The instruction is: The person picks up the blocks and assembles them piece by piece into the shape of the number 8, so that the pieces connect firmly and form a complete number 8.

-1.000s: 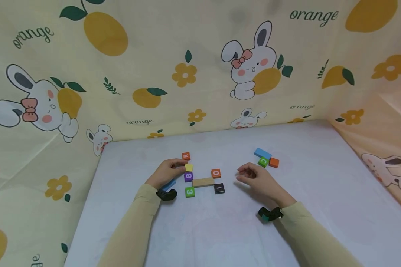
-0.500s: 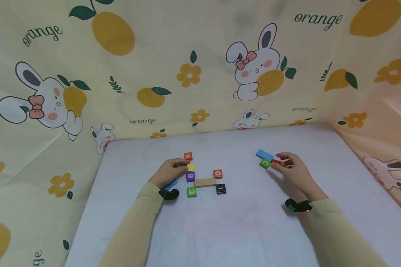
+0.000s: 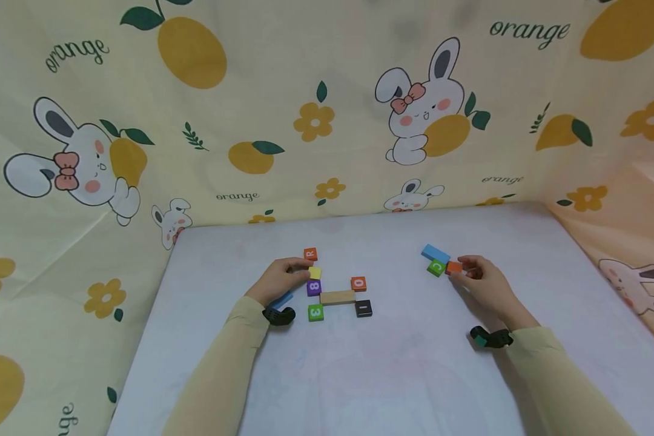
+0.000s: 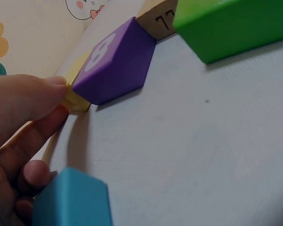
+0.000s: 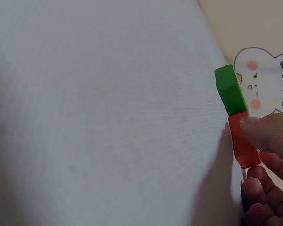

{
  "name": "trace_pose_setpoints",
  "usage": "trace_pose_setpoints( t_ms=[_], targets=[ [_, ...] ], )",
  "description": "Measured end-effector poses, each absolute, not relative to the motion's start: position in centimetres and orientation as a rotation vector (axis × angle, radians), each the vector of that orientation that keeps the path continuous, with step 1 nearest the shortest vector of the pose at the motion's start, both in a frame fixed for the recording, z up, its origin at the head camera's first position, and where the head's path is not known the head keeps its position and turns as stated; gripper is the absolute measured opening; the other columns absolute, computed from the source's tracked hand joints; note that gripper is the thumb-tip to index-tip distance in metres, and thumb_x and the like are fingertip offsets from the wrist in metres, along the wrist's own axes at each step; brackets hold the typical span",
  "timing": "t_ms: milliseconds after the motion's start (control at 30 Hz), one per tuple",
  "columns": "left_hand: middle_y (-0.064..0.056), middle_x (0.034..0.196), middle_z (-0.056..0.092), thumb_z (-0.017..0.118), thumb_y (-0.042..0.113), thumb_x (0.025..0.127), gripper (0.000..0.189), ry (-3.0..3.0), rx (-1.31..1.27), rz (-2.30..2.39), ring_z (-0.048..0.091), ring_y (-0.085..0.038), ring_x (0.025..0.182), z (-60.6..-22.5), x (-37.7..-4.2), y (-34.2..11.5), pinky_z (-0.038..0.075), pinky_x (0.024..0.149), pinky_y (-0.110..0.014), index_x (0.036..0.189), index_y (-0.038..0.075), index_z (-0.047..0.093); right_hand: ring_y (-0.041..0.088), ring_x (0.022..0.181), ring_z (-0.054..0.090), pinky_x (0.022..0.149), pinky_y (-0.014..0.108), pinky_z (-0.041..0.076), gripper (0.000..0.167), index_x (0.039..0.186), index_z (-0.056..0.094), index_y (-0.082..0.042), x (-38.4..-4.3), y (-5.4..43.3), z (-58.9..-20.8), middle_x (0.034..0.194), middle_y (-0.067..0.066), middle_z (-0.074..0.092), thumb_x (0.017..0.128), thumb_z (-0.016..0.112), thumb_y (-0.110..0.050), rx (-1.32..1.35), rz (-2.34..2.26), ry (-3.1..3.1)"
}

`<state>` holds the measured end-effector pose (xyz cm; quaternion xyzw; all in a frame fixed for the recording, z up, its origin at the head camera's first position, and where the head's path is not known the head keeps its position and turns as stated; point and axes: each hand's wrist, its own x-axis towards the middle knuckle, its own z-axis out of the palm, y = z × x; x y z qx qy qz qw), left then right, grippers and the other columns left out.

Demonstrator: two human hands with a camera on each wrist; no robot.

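My left hand [image 3: 280,279] pinches a small yellow block [image 3: 315,273] between thumb and forefinger. The yellow block stands against a purple block marked 8 [image 4: 115,66], as the left wrist view shows. Beneath that hand lies a blue block [image 4: 70,200]. Over on the right side of the table, my right hand [image 3: 487,286] grips an orange block [image 5: 242,141] by its side, thumb on its near face. This block touches a green block with a C [image 3: 436,267], which adjoins a longer blue block [image 3: 435,253].
A plain wooden bar [image 3: 338,297] links the left group, with a green 3 block [image 3: 315,312], a black block [image 3: 363,308] and an orange O block [image 3: 358,283] around it. Behind the yellow block is an orange R block [image 3: 310,254]. A printed cloth backdrop [image 3: 349,72] rises behind.
My right hand has moved right from beside the green C block to the orange block and taken hold of it. My left hand stays at the yellow block. The head view has shifted slightly.
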<state>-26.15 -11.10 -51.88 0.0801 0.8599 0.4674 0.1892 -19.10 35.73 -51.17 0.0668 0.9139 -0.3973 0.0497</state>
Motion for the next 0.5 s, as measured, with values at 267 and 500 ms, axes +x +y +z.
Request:
trace_pose_setpoints(
  t_ms=[267,500],
  targets=[
    [0.003,0.135,0.053,0.068,0.032,0.092,0.027,2.428,0.233,1.316,0.042,-0.024,0.13,-51.78,-26.16,-11.1,0.032,0.106,-0.048,0.118,0.03,0.068,0.032,0.104,0.043,0.083,0.042,0.041,0.06,0.138,0.045,-0.005,-19.34,35.9,-51.69,0.12,0.017,0.048,0.094,0.06,-0.043,0.184,-1.164,2.812],
    [0.003,0.134,0.054,0.068,0.032,0.091,0.026,2.433,0.243,1.319,0.044,-0.024,0.127,-51.88,-26.16,-11.17,0.033,0.105,-0.048,0.118,0.03,0.068,0.032,0.1,0.044,0.081,0.042,0.041,0.057,0.134,0.046,-0.001,-19.1,35.72,-51.55,0.114,0.018,0.049,0.095,0.062,-0.038,0.194,-1.129,2.833]
  ],
)
